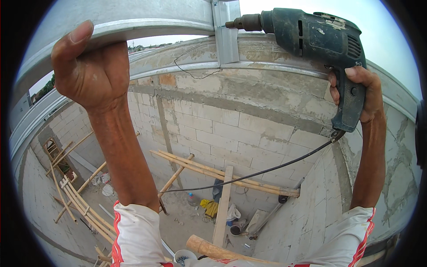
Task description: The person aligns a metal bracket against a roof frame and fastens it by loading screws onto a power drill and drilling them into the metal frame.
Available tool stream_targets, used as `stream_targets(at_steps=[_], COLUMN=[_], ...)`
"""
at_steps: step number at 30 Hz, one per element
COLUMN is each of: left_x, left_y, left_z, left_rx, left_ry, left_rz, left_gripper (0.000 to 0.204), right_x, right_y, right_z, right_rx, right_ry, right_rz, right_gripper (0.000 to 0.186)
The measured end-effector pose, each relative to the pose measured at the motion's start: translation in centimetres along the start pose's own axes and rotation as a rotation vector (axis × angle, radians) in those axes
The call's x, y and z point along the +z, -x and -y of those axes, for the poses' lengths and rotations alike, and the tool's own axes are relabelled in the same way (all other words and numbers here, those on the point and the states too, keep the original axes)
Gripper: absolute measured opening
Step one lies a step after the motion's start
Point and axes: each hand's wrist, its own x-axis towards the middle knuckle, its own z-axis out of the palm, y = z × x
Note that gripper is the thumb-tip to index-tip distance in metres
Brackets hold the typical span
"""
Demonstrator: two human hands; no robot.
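Scuffed teal drill [318,38] w/ galvanized steel channel [133,24]

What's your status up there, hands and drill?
Left hand gripping the metal beam. Right hand holding the electric drill, chuck at the metal bracket. Power cord hangs below; nothing blocking.
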Motion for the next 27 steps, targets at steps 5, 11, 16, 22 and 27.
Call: stream_targets(at_steps=[5,11,16,22,27], left_x=[0.3,0.3,1.0,1.1,1.1], left_y=[0.1,0.4,0.4,0.5,0.4], left_z=[-0.1,-0.1,0.0,-0.1,0.1], left_rx=[-0.004,-0.007,-0.009,-0.012,-0.018], left_ry=[0.012,-0.034,0.019,-0.01,0.007], left_rz=[-0.03,0.009,-0.079,-0.101,-0.117], left_gripper=[0.023,0.022,0.02,0.019,0.02], right_x=[-0.2,-0.4,-0.1,-0.3,-0.2], right_y=[-0.3,-0.3,-0.3,-0.3,-0.4], right_z=[-0.1,0.1,0.2,0.1,0.1], right_rx=[-0.003,-0.012,-0.022,-0.015,-0.02], right_ry=[0.018,0.051,0.037,0.06,0.039], right_rz=[0.009,0.037,0.027,0.017,0.024], right_gripper=[0.044,0.044,0.047,0.05,0.05])
